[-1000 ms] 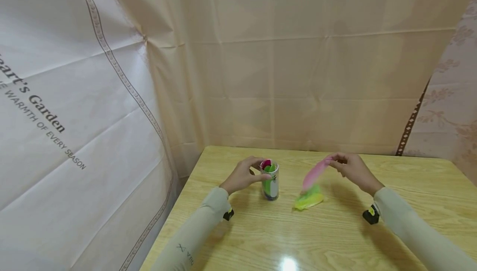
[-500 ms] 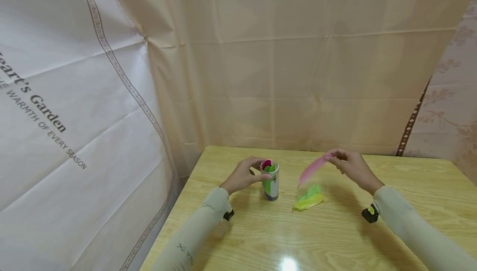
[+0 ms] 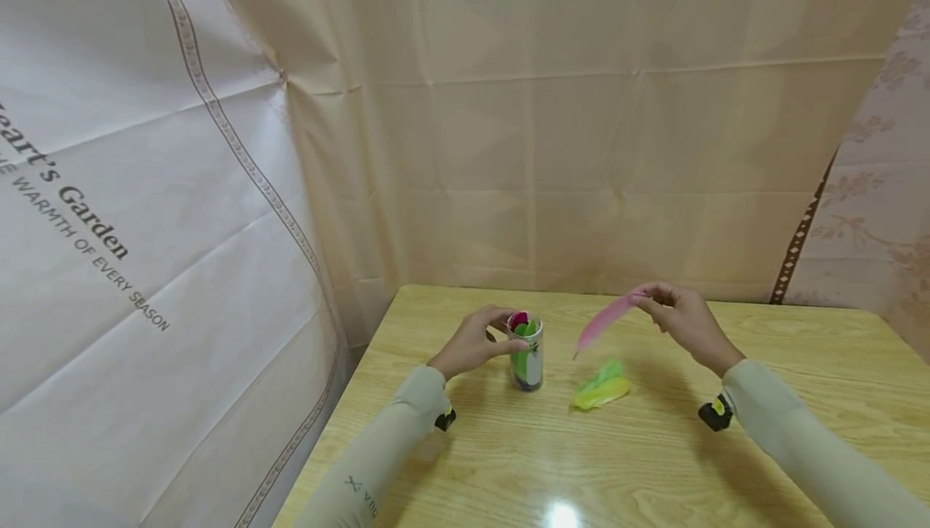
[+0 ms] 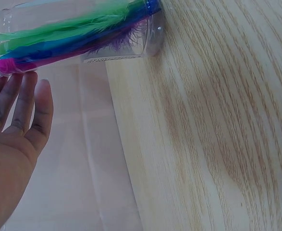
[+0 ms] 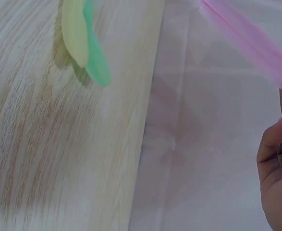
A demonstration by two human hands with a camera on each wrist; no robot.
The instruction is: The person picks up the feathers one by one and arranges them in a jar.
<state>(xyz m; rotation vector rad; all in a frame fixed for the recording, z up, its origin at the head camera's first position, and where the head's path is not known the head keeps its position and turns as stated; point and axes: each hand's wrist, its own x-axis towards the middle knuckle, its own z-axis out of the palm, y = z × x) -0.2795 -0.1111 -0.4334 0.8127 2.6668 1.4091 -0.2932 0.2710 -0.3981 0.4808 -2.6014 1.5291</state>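
A clear plastic jar (image 3: 534, 370) stands upright on the table, with green, blue, purple and magenta feathers (image 4: 68, 41) inside it. Round its upper part my left hand (image 3: 472, 344) curls, thumb on the near side and fingers behind. Between thumb and fingertips of my right hand (image 3: 686, 324) a pink feather (image 3: 605, 322) is pinched by one end; its thin tip slants down to the left, above the table. Below it lie a yellow feather (image 3: 603, 393) and a light green feather (image 3: 612, 370), overlapping, to the right of the jar.
The wood-grain table (image 3: 654, 463) ends at its back edge against a beige cloth (image 3: 508, 148). A white printed cloth (image 3: 160, 270) hangs along the left side. Dark wrist cameras sit on both sleeves.
My right hand has lifted slightly with the pink feather, whose tip has swung up and left, away from the two feathers on the table. The left hand and jar stay put.
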